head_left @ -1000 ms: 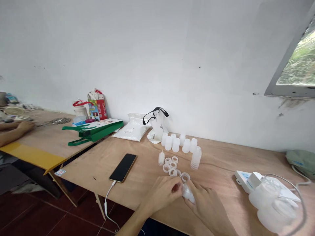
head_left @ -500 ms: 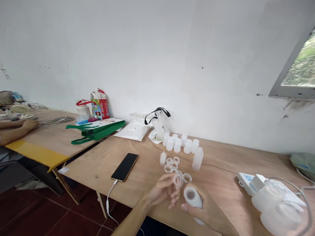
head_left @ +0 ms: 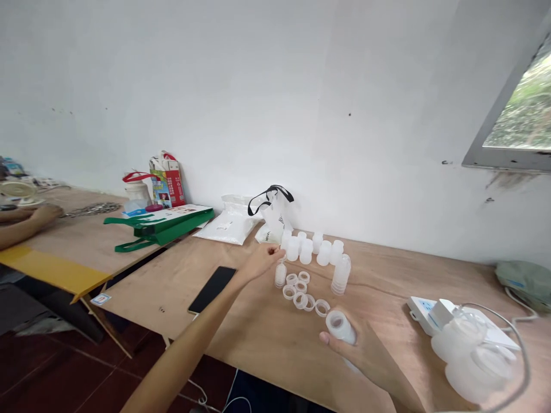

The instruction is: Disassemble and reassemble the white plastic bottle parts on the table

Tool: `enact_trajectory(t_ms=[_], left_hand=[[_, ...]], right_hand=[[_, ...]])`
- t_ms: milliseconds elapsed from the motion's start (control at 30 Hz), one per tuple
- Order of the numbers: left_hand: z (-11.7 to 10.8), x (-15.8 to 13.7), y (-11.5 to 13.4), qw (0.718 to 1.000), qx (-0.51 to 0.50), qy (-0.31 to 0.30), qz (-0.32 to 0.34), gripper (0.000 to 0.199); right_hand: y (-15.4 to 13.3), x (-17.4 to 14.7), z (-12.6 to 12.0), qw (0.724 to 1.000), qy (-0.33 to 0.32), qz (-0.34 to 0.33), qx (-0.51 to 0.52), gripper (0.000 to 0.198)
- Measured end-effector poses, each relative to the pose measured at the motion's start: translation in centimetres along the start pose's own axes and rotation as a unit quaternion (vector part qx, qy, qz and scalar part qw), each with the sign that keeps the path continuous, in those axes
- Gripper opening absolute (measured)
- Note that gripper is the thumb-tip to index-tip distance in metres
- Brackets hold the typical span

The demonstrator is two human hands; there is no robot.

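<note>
My right hand (head_left: 359, 344) is wrapped round a whitish plastic bottle (head_left: 339, 327), its round open mouth tilted up toward me. My left hand (head_left: 267, 256) reaches across the table, fingertips pinched together at the top of a small stack of clear plastic caps (head_left: 280, 274). What lies between those fingertips is too small to make out. Just right of that stack lie several translucent plastic rings (head_left: 288, 292), the nearest one (head_left: 322, 308) close to the bottle. A taller stack of clear caps (head_left: 341, 275) stands behind them.
Several frosted bottles (head_left: 324, 252) stand near the wall beside white bags (head_left: 230, 223). A black phone (head_left: 212, 289) lies under my left forearm. At right are a power strip (head_left: 419, 312) and cloudy rounded containers (head_left: 477, 373). Another person's hand (head_left: 45, 217) rests on the left table.
My left hand has moved away from the bottle, forward and left to the small cap stack. The ring at its fingers is no longer there. My right hand still holds the bottle.
</note>
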State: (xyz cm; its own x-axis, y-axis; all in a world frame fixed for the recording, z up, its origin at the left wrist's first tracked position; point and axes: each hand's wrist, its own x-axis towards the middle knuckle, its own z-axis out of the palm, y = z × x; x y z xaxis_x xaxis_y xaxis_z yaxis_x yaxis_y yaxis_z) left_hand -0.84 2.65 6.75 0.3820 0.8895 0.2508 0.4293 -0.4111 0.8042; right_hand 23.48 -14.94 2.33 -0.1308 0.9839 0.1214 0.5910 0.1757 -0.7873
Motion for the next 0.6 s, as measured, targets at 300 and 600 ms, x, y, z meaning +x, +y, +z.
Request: enact_trajectory(t_ms=[300, 600], left_hand=[[1.5, 4.3, -0.5, 0.99, 0.126, -0.061, -0.021, 0.04], [1.1, 2.8, -1.5, 0.988, 0.137, -0.063, -0.037, 0.045]], right_hand=[[0.5, -0.1, -0.2, 0.998, -0.018, -0.01, -0.064, 0.021], [0.3, 0.0, -0.5, 0.998, -0.025, -0.002, -0.062, 0.024]])
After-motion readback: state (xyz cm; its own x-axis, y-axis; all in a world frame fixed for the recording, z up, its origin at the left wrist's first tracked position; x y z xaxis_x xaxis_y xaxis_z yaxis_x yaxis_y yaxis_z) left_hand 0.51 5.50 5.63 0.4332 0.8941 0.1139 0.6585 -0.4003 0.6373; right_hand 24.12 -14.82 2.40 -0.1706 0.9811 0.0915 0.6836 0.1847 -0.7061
